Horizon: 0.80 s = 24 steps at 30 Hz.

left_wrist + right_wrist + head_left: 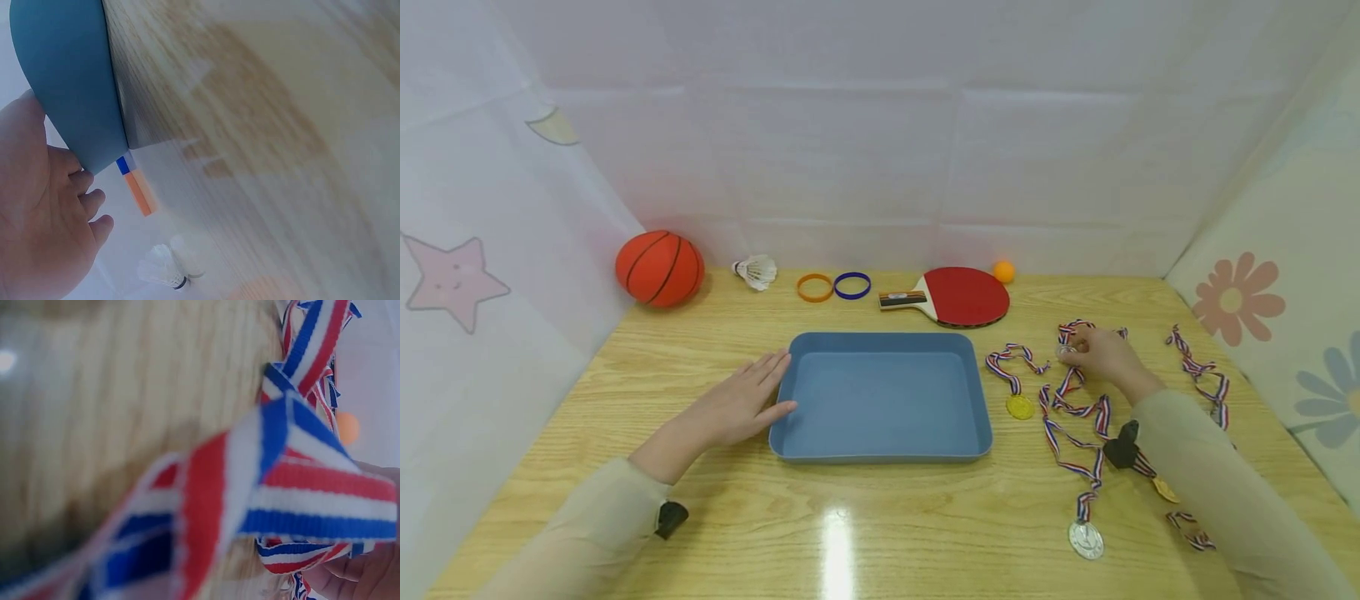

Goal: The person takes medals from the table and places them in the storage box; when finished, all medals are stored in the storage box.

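Observation:
At the left side of a blue tray [883,404], my left hand [736,402] touches the rim with straight fingers, thumb apart. The left wrist view has those fingertips against the tray's outer wall [72,75]. My right hand [1105,360] pinches a silver medal [1064,351] among striped ribbons to the tray's right. A gold medal [1020,407] lies between tray and right hand. Closer to the front is another silver medal [1086,540]. Part of a gold medal [1165,489] shows beside the right sleeve. Red, white and blue ribbon [325,500] hides most of the right fingers in the right wrist view.
Along the back stand a basketball [660,268], a shuttlecock [756,272], an orange wristband [815,287], a blue wristband [852,286], a table tennis bat [966,296] and an orange ball [1003,271]. More ribbon [1202,371] lies at the far right. Cloth walls surround the table.

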Each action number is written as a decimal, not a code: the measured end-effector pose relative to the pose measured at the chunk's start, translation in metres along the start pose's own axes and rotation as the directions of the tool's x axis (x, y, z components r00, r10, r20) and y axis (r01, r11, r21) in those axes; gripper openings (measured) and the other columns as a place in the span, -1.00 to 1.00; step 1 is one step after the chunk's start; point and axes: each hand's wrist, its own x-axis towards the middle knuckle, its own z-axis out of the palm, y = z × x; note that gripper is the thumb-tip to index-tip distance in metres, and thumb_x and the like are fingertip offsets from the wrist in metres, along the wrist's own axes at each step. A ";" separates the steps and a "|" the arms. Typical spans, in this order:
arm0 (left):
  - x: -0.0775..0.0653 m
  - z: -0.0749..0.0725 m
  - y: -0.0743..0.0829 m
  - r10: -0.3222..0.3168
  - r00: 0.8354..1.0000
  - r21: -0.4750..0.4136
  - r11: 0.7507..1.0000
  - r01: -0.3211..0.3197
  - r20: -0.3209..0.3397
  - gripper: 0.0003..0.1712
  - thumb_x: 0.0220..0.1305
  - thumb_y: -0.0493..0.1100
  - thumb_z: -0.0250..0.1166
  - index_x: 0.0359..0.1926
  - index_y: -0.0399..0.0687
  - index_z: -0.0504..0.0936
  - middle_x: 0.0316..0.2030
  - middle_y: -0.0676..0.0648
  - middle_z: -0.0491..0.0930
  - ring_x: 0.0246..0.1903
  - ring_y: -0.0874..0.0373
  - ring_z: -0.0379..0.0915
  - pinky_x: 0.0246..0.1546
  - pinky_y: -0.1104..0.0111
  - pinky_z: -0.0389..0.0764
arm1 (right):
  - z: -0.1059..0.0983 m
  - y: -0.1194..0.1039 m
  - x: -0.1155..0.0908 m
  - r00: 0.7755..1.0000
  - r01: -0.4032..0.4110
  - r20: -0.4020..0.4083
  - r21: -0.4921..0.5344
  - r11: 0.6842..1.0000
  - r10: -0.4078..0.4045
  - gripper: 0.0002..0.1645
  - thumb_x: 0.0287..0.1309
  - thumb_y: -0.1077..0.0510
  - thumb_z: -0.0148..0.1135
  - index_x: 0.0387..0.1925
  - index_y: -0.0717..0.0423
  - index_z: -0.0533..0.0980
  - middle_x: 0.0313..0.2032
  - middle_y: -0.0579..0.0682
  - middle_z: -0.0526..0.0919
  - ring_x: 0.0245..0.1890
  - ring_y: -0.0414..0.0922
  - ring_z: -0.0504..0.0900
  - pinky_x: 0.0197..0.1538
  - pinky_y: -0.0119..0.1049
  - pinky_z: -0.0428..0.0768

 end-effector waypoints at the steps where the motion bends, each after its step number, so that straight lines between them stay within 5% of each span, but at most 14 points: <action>1: 0.000 0.000 0.000 0.001 1.000 0.000 1.000 -0.001 -0.003 -0.12 0.37 0.23 -0.14 0.37 -0.41 -0.05 0.36 -0.32 -0.08 0.32 -0.21 -0.15 0.25 -0.05 -0.03 | 0.000 0.000 0.000 1.000 -0.005 0.004 -0.003 1.000 0.005 -0.48 0.15 -0.01 0.21 -0.11 0.42 0.46 -0.18 0.35 0.53 -0.18 0.25 0.49 -0.16 0.12 0.46; 13: 0.001 0.001 0.000 0.000 1.000 0.007 1.000 -0.001 0.008 -0.11 0.36 0.25 -0.15 0.37 -0.40 -0.06 0.36 -0.32 -0.09 0.33 -0.21 -0.18 0.26 -0.03 -0.04 | -0.001 0.000 0.001 0.999 -0.048 0.010 0.119 0.992 0.047 -0.64 0.11 0.10 0.25 -0.34 0.31 0.35 -0.43 0.13 0.43 -0.46 0.00 0.36 -0.42 -0.18 0.36; 19: 0.001 0.001 -0.001 0.005 1.000 0.014 1.000 -0.005 -0.001 -0.10 0.36 0.26 -0.14 0.37 -0.40 -0.05 0.36 -0.32 -0.08 0.32 -0.21 -0.16 0.26 -0.02 -0.03 | -0.013 -0.004 -0.004 0.998 -0.069 0.030 0.244 0.967 0.064 -0.50 0.27 0.06 0.08 -0.08 0.50 0.38 -0.14 0.41 0.47 -0.21 0.20 0.47 -0.24 -0.05 0.49; 24: 0.001 0.000 0.000 0.006 1.000 0.009 1.000 -0.006 -0.001 -0.11 0.36 0.24 -0.12 0.37 -0.40 -0.05 0.36 -0.33 -0.07 0.32 -0.21 -0.16 0.26 -0.03 -0.02 | -0.030 -0.008 -0.009 0.994 -0.113 0.046 0.368 0.923 0.104 -0.29 0.35 -0.08 -0.09 0.17 0.52 0.25 -0.04 0.43 0.43 -0.15 0.21 0.47 -0.16 -0.01 0.50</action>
